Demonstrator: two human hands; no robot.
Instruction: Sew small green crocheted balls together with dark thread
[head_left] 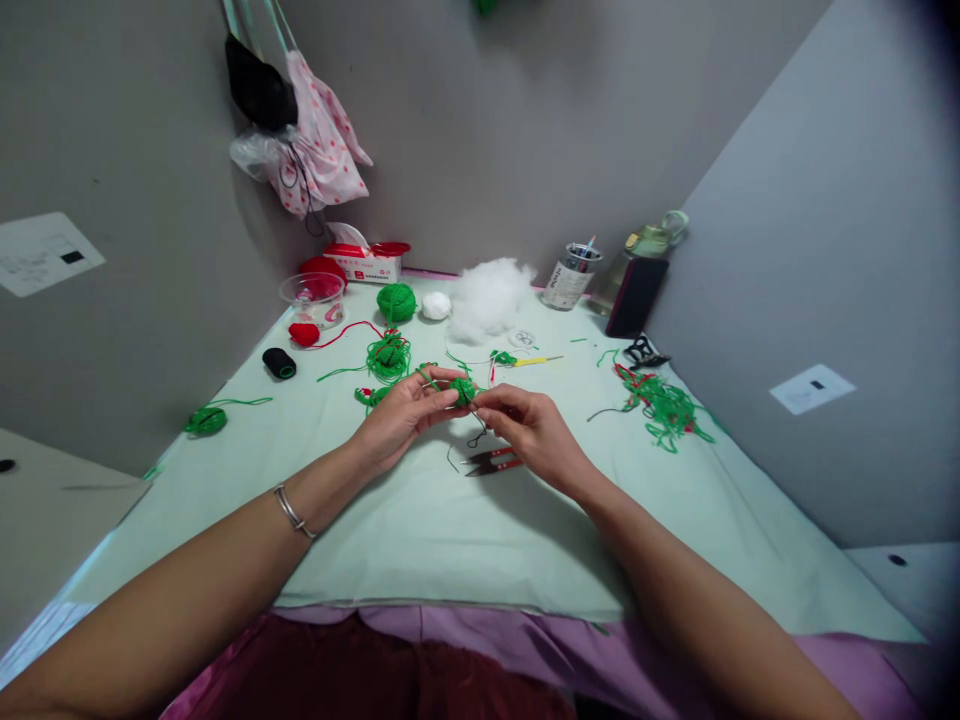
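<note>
My left hand (409, 412) pinches a small green crocheted piece (463, 391), with a strand of green yarn running over its fingers. Close against that piece, my right hand (529, 425) has thumb and forefinger pressed together; whatever lies between them is too small to make out. A dark thread (476, 438) dangles beneath the fingertips. Red-handled thread snips (491, 462) lie on the cloth just under my right hand. Behind my left fingers sits another green crocheted piece with a bit of red (369, 397), partly hidden.
Toward the back stand a green yarn ball (396, 302), white stuffing (491, 298), a pen-filled can (571, 277) and a phone (637, 297) leaning on a bottle. A yellow-handled crochet hook (536, 361) lies mid-table. Tangled yarn scraps (667, 408) are at right, black thread spool (279, 364) at left.
</note>
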